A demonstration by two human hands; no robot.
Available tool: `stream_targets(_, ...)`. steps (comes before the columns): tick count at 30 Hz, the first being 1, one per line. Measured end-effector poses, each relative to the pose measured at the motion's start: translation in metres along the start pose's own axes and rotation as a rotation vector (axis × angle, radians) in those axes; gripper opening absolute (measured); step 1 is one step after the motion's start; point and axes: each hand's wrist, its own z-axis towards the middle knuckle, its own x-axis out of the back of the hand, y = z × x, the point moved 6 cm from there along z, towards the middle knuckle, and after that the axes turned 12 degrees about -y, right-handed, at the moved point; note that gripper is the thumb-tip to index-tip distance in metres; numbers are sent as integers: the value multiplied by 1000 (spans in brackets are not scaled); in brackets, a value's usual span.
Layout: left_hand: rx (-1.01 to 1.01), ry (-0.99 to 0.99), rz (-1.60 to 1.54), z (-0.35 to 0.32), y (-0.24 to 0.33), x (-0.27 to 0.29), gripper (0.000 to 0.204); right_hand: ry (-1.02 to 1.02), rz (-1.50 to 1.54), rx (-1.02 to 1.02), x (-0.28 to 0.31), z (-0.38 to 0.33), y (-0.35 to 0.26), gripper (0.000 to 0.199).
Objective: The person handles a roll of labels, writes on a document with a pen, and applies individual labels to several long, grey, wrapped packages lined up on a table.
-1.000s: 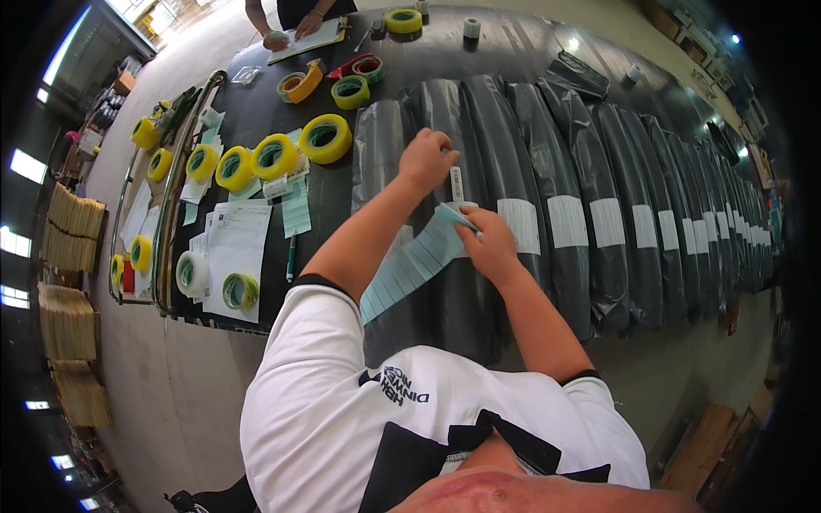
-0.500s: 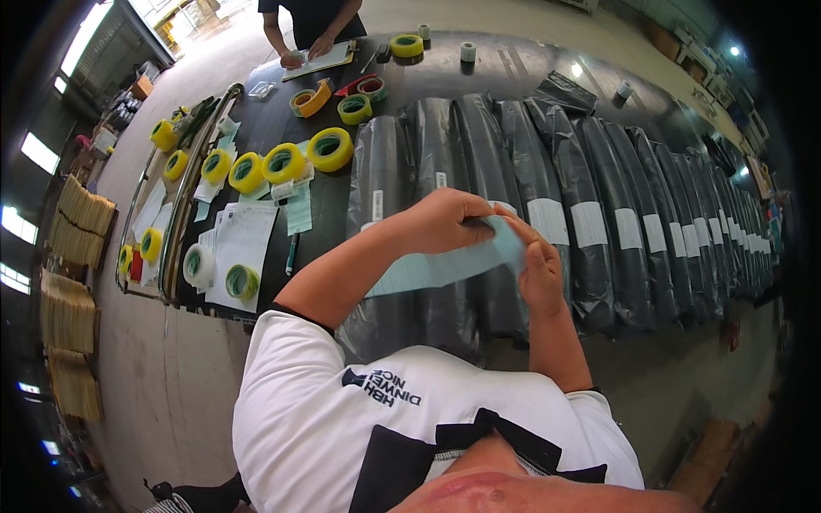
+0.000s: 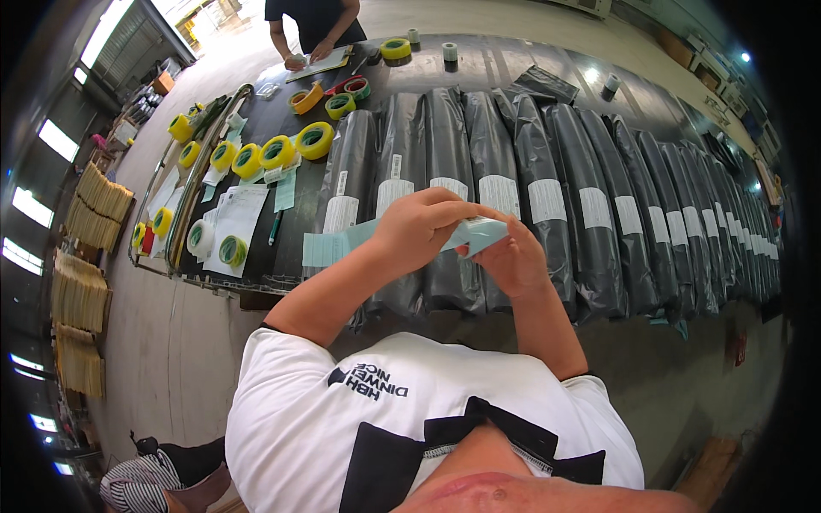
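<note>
A long strip of pale blue-green label backing paper (image 3: 329, 248) trails to the left from between my hands, passing beneath my left wrist. My left hand (image 3: 419, 227) is closed, its fingertips pinching the strip's upper edge close to my right fingers. At the strip's bent right end, my right hand (image 3: 516, 258) grips it between thumb and fingers; a whitish piece shows there, too small to make out. Both hands hover over a row of dark grey plastic-wrapped packages (image 3: 445, 274), several bearing white labels (image 3: 547, 201) across their middles.
Yellow tape rolls (image 3: 276, 152), papers (image 3: 235, 218) and a teal pen (image 3: 274, 228) lie on the dark table's left side. A metal rail (image 3: 195, 175) edges that side. Across the table, a person (image 3: 312, 30) handles a clipboard (image 3: 329, 62). Small white rolls (image 3: 450, 53) stand at the back.
The hands have come closer together, with my left hand now lower over the strip. Its free end sticks out farther left. The whole view has shifted slightly.
</note>
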Motion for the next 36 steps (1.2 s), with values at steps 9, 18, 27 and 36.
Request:
stream_targets(9, 116, 105, -342, -28, -34, 13, 40, 161, -151, -76, 9, 26, 20, 24)
stream_targets(18, 255, 304, -882, -47, -71, 9, 36, 227, -471, 144, -18, 60, 17, 13)
stream_targets(27, 504, 252, -932, -54, -92, 7, 27, 273, -447, 150, -7, 63, 25, 8)
stream_targets(36, 468, 388, -1322, -53, -113, -28, 27, 402, -600, 93, 25, 56, 36, 10)
